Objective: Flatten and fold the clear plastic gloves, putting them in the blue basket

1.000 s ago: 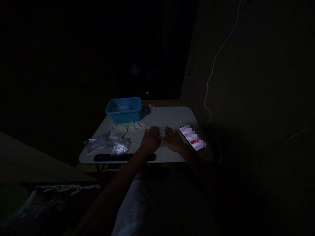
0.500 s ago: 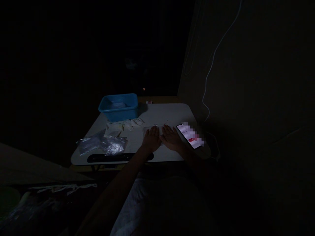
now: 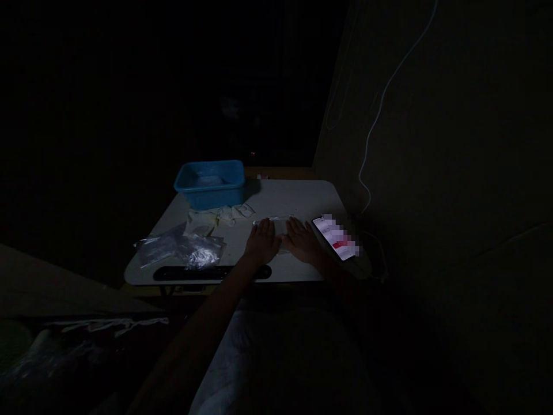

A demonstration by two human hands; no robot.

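My left hand point(image 3: 262, 242) lies flat, fingers stretched forward, on a clear plastic bag point(image 3: 280, 228) on the white table point(image 3: 294, 196). Beside it my right hand point(image 3: 301, 239) presses flat on the same bag, its fingers also extended. A narrow strip of the bag shows between the hands and past the fingertips; the rest is hidden beneath them. Just right of my right hand lies a phone point(image 3: 334, 237) with a lit screen. More clear plastic bags point(image 3: 201, 253) are heaped on the left part of the table.
A blue plastic basin point(image 3: 216, 196) stands at the back left, with something pale inside. Crumpled whitish scraps point(image 3: 224, 215) lie before it. A black slot point(image 3: 190, 273) runs along the table's front edge. A white cable point(image 3: 380, 109) hangs by the right wall. The room is very dark.
My hands have moved slightly apart, so more of the plastic bag shows between them. The view has shifted a little.
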